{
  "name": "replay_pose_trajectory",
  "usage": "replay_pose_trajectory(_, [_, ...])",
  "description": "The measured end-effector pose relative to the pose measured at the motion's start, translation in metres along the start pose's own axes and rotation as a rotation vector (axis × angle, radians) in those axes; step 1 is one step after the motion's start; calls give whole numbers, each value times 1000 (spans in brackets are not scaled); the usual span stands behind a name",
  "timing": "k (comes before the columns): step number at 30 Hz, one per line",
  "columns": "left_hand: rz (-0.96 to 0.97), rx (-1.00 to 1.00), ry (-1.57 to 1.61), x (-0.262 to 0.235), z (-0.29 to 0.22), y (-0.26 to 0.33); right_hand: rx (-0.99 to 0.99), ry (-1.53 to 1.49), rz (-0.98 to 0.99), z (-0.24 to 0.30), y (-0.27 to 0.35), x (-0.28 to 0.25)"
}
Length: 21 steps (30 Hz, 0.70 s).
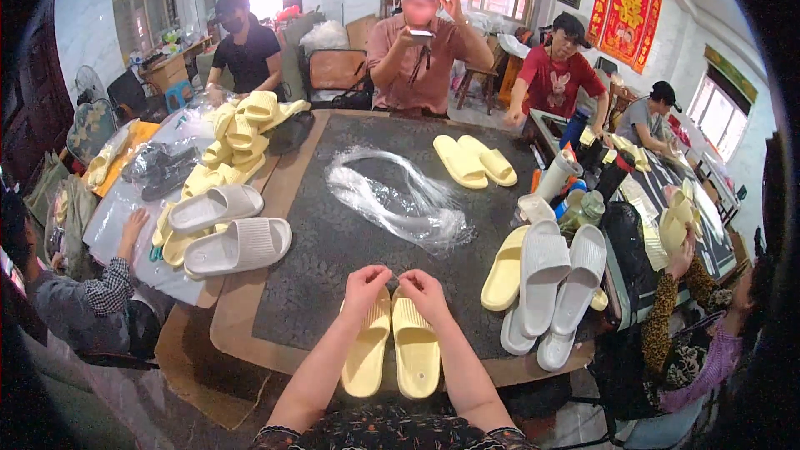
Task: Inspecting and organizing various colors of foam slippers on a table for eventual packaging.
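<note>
Here, item one on my feed: a pair of pale yellow slippers (392, 348) lying side by side on the near edge of the table (333, 242), at six o'clock from the table's middle, right under my forearms. Long axis of each runs from six to twelve o'clock, one end toward my body and the other end away, the two just beside one another and roughly parallel. My left hand (364, 283) rests curled on the far end of the left slipper (367, 350); my right hand (422, 290) rests curled on the far end of the right slipper (416, 352). Both hands are drawn close together, fingertips bent down onto the slipper tops; I cannot tell whether they pinch the material or only press on it. Each hand is nearer its own slipper, neither reaching across. Item two: a crumpled heap of clear plastic bags (400, 196), at twelve o'clock from my hands, well apart from them, toward the middle of the table. Item three: a stack of white slippers (557, 283) with one yellow slipper (504, 269) beside it, at three o'clock from my hands, near the table's right rim. Item four: two grey slippers (229, 229) at ten o'clock, and behind them a pile of yellow slippers (242, 129). Item five: another yellow pair (473, 160) at one o'clock, far side. Other people sit round the table.
</note>
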<state>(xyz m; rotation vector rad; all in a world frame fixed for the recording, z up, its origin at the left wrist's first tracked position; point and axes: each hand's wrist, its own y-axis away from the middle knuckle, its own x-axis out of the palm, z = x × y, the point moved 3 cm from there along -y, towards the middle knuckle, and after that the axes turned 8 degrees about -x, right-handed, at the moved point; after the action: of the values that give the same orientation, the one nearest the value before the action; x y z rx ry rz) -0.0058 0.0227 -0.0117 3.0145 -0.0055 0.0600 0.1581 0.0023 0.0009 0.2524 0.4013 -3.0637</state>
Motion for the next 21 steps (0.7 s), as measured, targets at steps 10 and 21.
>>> replay_pose_trajectory(10, [8,-39,-198,12,-15,12,-5,-44,-76,4,4,-2])
replay_pose_trajectory(21, [-35,-4,-109,11,-11,12,13,25,-67,-6,4,-3])
